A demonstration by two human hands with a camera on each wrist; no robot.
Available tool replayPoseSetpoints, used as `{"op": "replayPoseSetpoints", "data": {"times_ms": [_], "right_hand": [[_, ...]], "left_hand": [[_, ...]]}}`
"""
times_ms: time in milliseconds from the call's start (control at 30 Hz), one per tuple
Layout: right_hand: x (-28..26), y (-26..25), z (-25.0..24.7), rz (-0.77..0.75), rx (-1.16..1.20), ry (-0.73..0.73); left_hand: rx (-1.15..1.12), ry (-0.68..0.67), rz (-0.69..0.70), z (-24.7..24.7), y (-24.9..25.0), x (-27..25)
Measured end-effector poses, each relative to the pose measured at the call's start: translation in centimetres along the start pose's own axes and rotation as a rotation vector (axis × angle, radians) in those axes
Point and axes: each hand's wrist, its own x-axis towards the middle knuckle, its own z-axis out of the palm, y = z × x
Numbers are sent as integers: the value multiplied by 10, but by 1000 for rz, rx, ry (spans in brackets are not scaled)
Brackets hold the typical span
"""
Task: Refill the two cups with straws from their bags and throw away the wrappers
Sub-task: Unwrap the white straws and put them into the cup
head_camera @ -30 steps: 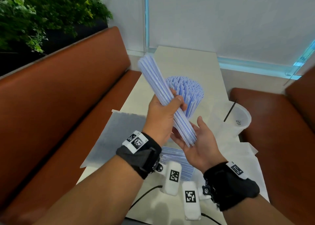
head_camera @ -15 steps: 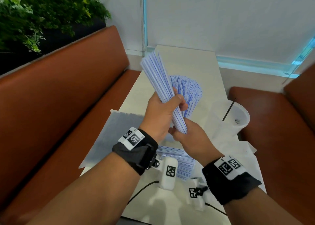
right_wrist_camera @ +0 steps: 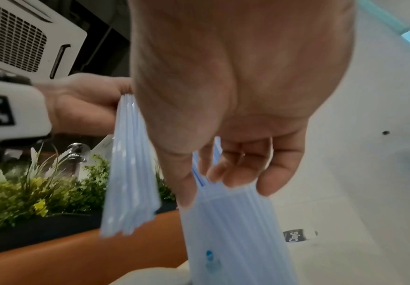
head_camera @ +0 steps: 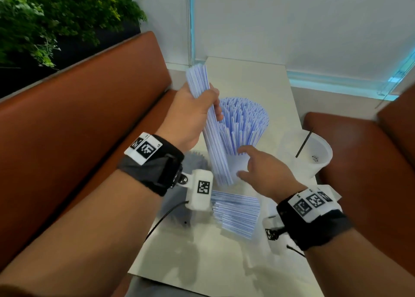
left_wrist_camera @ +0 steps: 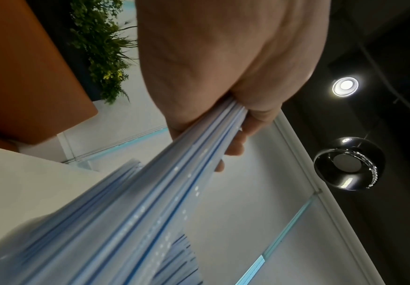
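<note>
My left hand (head_camera: 199, 108) grips a thick bundle of blue-striped wrapped straws (head_camera: 215, 144), held nearly upright just left of the full cup. That white cup (head_camera: 235, 166) is packed with fanned-out straws (head_camera: 244, 121). My right hand (head_camera: 247, 162) hovers open at the cup's near side, fingers loosely spread and holding nothing. The second cup (head_camera: 318, 162), to the right, holds one black straw (head_camera: 303, 144). In the left wrist view the bundle (left_wrist_camera: 150, 202) runs out from under my fingers (left_wrist_camera: 235, 148). The right wrist view shows the bundle (right_wrist_camera: 131, 173) beside the cup's straws (right_wrist_camera: 235, 231).
More wrapped straws (head_camera: 235, 213) lie in a loose pile on the beige table (head_camera: 247, 72) near me. A greyish bag (head_camera: 177, 206) lies at the table's left, white wrapping (head_camera: 332, 191) at its right. Brown bench seats (head_camera: 89, 117) flank the table; plants (head_camera: 56, 15) stand behind the left one.
My right hand let go of the bundle's lower end and moved right to the full cup. My left hand raised the bundle and turned it more upright.
</note>
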Motion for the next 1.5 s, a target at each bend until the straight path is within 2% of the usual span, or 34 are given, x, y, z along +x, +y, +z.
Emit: {"op": "replayPoseSetpoints", "data": {"times_ms": [100,233,333,433,533,600,667,767,833,900,967,1033,1100,1133,1233,1267,1400,1500], "right_hand": [[14,-7,4,80,-77,31],[25,-2,11,84,-10,7],[26,1,13,57,-14,34],[25,1,13,63,-20,33],[24,0,11,52,-25,36],[22,-1,10,47,-14,38],[22,-2,9,51,-3,39],[23,-2,10,55,-5,39],[24,-1,10,49,-18,49],[23,0,11,41,-29,58],[23,-1,11,39,-20,55],[23,-2,11,54,27,59],[21,-3,10,66,64,60],[21,-3,10,63,63,59],[22,-3,10,52,34,60],[23,-3,11,53,33,61],[23,-3,11,69,39,47],[19,-3,11,60,56,55]], "left_hand": [[-31,95,44,11,8,14],[-85,279,204,16,10,31],[28,296,252,18,-6,31],[289,209,191,18,-33,27],[667,7,120,15,-56,23],[830,-82,93,15,-65,20],[842,-132,49,13,-67,19],[769,-130,73,11,-54,19],[677,-61,169,11,-38,20],[693,-33,313,17,-28,21],[913,-143,385,25,-26,20],[1198,-334,363,31,-39,13],[1290,-420,362,30,-50,8],[1272,-399,394,28,-50,9],[1191,-197,547,27,-49,15],[1213,-191,553,28,-51,15],[1602,-491,387,27,-70,9],[1409,-445,371,23,-55,9]]}}
